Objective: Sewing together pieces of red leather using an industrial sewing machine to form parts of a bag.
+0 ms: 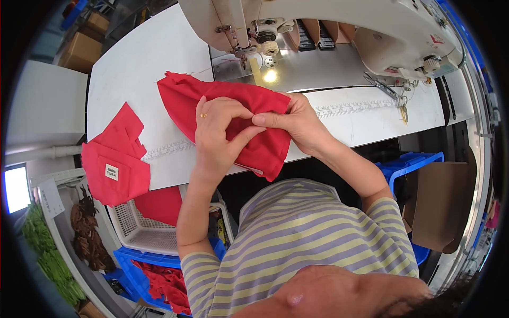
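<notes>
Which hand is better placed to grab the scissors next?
Probably the right hand: the scissors lie off to its right, farther from the left hand. Both hands are busy at the red cloth, though.

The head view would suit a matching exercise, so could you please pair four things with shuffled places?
Things
1. Plain red cloth
2. Red cloth piece with a white label
3. Metal scissors
4. White perforated plastic basket

Places
A. Beside the pale sewing machine
B. Below the tabletop, on the left
C. On the white tabletop, left of both hands
D. In the right hand, the left hand over it

Pairs: 1-D, 2-C, 3-A, 4-B
</notes>
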A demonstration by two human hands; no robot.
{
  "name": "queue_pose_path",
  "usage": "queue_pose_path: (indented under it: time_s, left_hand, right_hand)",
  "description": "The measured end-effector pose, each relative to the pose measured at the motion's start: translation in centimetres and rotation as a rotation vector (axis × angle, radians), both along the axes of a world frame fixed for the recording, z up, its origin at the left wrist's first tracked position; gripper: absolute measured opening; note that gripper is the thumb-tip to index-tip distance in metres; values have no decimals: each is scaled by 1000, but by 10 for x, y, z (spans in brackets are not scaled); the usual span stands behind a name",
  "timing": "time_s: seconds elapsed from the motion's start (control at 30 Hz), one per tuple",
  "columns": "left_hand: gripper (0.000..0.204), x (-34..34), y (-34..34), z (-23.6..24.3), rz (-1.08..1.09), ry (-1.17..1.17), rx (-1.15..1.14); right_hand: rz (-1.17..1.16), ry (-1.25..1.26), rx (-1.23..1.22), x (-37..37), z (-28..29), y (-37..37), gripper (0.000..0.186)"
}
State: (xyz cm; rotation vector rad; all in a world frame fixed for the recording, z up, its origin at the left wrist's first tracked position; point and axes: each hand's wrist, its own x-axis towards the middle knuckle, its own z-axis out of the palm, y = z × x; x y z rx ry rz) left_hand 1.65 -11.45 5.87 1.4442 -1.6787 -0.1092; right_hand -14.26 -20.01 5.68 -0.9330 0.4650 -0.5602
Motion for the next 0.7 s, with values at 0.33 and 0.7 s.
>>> queue_pose_path:
  time_s: [0.33, 0.7]
  left_hand:
    - [17, 28, 19, 55, 29, 14, 36]
    - [11, 13, 19, 36, -9, 396, -89]
  right_hand:
    - [-145, 171, -760, -11, 25, -6, 14]
    - [-437, 63, -1482, -2, 38, 9, 33]
